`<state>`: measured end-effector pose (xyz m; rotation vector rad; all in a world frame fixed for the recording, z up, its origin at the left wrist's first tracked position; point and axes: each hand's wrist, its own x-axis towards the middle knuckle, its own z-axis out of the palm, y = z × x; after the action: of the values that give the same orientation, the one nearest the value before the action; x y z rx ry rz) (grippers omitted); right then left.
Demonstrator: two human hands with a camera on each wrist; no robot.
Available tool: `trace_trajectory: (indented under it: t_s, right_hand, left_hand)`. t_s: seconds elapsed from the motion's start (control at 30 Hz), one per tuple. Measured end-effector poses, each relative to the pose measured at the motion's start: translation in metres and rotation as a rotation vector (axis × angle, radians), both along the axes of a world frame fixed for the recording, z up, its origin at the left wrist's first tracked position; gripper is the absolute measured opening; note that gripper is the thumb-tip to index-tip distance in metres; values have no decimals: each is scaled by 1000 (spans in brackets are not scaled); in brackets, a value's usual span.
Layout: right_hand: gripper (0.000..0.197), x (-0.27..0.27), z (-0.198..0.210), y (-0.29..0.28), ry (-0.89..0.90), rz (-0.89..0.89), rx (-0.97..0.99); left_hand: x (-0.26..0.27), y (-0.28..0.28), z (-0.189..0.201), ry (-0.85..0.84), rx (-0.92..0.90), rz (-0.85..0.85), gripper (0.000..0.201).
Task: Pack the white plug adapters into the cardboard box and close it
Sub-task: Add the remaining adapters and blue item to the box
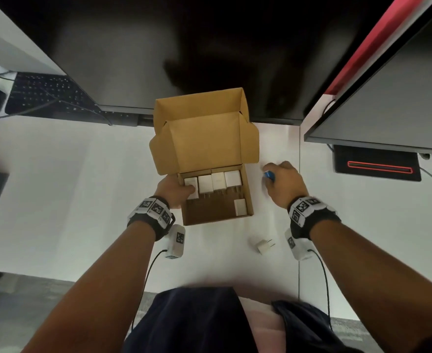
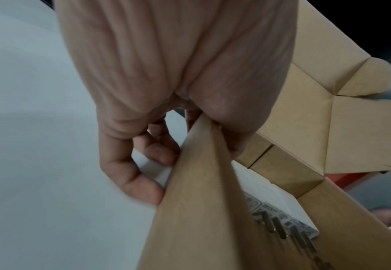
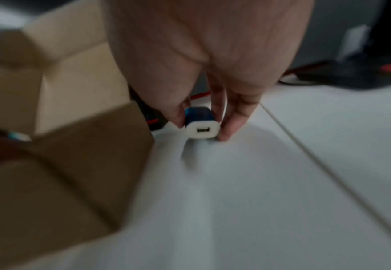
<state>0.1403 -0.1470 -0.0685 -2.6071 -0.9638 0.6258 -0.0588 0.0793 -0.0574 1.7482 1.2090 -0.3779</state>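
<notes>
Head view: open cardboard box (image 1: 248, 192) w/ five white adapters (image 1: 219, 181), left hand (image 1: 173, 191) gripping wall, right hand (image 1: 284, 183) pinching blue-white adapter (image 1: 269, 175).

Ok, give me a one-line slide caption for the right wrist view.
Right hand pinches a blue-and-white USB adapter on the white table beside the open cardboard box.
</notes>
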Motion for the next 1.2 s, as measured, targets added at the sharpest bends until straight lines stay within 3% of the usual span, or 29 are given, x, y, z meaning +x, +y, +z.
trace_trajectory:
  t_s: [0.13,0.27,0.47,0.8,1.03,1.2]
  right_hand:
    - [21,-39,17,-11,47,-171,266]
    - [21,-74,42,0,69,-87,409]
    - [30,-98,37,46,167,245,140]
    - [32,-100,20,61,107,308,-176]
    - [24,-96,24,61,106,258,-209]
    - [22,-91,28,51,111,262,-74]
  left_hand:
    - [5,-2,-4,-5,23,-33,21]
    - [5,-4,-2,-1,56,-49,22]
    - [5,-5,-1,-2,90,-81,27]
    - [5,-7,-11,-49,140,-56,24]
    - [5,-6,-12,-42,143,-74,27]
    - [5,-7,-9,-32,144,-70,27]
